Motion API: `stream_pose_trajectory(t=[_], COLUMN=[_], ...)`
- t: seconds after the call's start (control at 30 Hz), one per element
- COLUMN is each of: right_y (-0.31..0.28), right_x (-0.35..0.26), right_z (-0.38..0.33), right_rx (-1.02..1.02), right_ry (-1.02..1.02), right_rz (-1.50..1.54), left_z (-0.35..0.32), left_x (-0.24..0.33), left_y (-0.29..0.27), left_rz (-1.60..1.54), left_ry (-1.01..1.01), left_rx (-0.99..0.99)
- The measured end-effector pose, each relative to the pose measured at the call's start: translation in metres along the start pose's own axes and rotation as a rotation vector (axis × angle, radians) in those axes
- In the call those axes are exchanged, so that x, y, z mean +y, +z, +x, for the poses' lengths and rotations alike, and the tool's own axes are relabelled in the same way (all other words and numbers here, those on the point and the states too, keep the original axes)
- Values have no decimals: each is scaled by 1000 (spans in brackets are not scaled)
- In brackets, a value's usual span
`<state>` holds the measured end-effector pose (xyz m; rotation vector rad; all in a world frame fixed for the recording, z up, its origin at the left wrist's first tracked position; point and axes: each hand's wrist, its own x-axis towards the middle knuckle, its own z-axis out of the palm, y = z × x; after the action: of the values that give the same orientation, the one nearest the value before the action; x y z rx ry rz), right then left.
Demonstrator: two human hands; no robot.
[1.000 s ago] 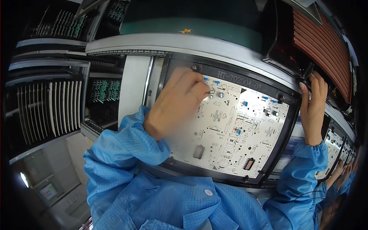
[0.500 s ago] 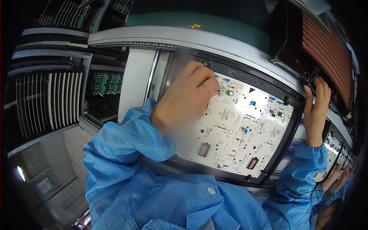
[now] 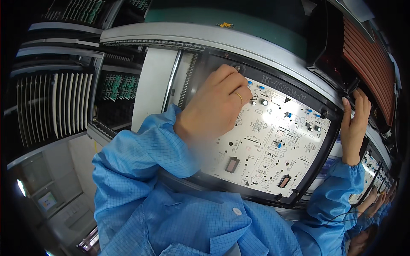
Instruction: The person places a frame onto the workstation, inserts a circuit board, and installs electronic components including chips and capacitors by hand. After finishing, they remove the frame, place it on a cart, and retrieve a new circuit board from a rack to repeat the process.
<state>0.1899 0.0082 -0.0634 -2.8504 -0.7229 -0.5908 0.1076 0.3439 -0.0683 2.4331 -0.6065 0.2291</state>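
A grey conveyor line (image 3: 222,40) runs past racks of green boards (image 3: 121,85). On it, a black carrier frame (image 3: 314,168) holds the white circuit board (image 3: 265,145). The left hand (image 3: 215,106), fingers curled, presses the board's upper left corner. The right hand (image 3: 354,123) clasps the frame's right edge.

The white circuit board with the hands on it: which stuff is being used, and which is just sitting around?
In use:
left hand
right hand
white circuit board
black carrier frame

Just there:
rack of green boards
brown ribbed panel
small yellow part
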Motion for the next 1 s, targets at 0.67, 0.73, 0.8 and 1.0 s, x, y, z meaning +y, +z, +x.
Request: stream_pose_trajectory(t=[0.67,0.73,0.8,1.0], right_y=[3,3,3,5], right_x=[1,2,2,2], right_z=[-2,-2,-2,-3], right_rx=[1,4,-18,-4], right_ry=[-3,-6,19,1], right_rz=[2,4,14,18], left_z=[0,0,-1,1], left_x=[-4,-4,-3,0], left_y=[11,13,13,7], left_rz=[31,49,56,54], left_ry=[79,88,83,73], left_rx=[24,26,25,-24])
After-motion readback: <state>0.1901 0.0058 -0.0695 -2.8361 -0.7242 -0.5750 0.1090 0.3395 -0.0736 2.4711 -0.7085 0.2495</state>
